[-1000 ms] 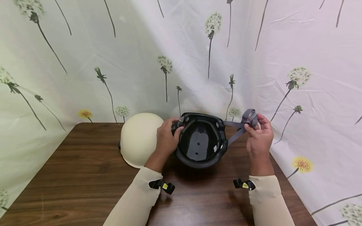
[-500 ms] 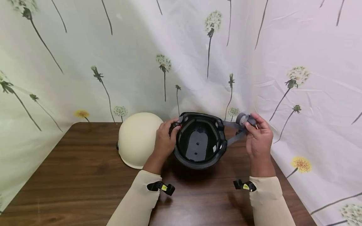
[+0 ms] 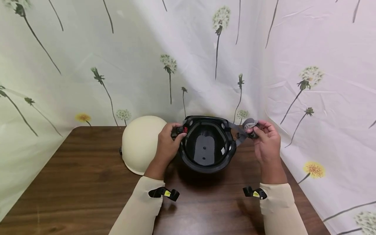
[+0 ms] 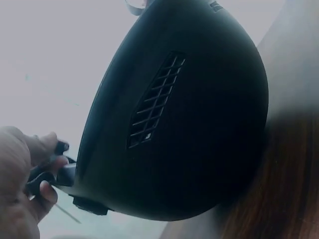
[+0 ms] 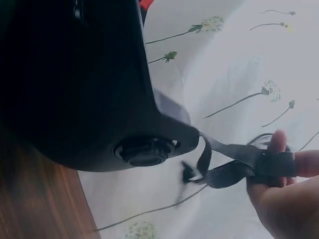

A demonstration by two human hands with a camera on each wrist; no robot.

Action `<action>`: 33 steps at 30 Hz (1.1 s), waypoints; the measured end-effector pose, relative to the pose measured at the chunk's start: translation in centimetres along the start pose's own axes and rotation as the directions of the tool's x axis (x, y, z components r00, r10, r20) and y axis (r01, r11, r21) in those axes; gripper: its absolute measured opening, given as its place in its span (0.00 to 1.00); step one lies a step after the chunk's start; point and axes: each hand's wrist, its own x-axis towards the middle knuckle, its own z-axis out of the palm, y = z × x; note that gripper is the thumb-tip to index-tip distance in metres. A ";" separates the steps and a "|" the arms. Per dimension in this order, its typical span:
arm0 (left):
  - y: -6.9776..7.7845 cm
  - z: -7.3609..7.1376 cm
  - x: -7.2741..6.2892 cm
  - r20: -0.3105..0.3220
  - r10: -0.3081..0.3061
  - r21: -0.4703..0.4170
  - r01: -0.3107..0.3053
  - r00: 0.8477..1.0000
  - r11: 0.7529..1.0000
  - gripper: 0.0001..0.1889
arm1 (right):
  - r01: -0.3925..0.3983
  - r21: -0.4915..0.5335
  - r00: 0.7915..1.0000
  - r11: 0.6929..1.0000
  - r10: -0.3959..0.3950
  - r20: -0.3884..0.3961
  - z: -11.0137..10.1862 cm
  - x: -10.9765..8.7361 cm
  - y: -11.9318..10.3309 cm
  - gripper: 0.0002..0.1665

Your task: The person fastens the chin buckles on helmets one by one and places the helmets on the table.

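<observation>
A black helmet (image 3: 208, 169) sits upside down on the table, its padded inside facing up. At its left edge my left hand (image 3: 168, 143) pinches a black chin-strap buckle (image 3: 180, 130) with a red part. My right hand (image 3: 268, 145), right of the helmet, pinches the looped end of the grey chin strap (image 3: 249, 122) between thumb and fingers. In the right wrist view, the strap (image 5: 229, 174) runs from the shell's corner to those fingers. The left wrist view has the helmet's vented side (image 4: 209, 114), with the left hand's fingers beyond its rim.
A cream helmet (image 3: 143, 143) stands dome up just left of the black one, partly behind the left hand. Both are near the back edge of the brown wooden table (image 3: 88, 169). A white curtain (image 3: 138, 65) with dandelion prints hangs behind and at both sides.
My right hand has turned the strap end and drawn it slightly toward the helmet, slackening the straps. My left hand has shifted a little left, and the buckle's red part shows more.
</observation>
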 end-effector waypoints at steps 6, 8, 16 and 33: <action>0.3 -0.3 0.1 0.038 0.027 0.040 -0.028 0.999 0.999 0.21 | -0.070 0.004 0.995 0.998 0.070 0.077 0.1 -0.2 -0.4 0.25; 0.3 -0.5 0.1 0.044 0.050 0.051 -0.053 0.998 0.997 0.21 | -0.085 0.015 0.990 0.996 0.083 0.110 0.1 -0.3 -0.6 0.27; 0.0 -0.2 -0.2 0.037 0.052 0.053 -0.054 0.998 0.997 0.14 | -0.065 0.179 0.992 0.982 0.044 0.120 0.1 -0.7 -0.5 0.20; -0.3 -0.4 -0.4 -0.111 0.196 0.041 -0.193 0.974 0.980 0.15 | 0.110 0.363 0.990 0.925 -0.134 0.042 0.8 -0.9 -0.2 0.05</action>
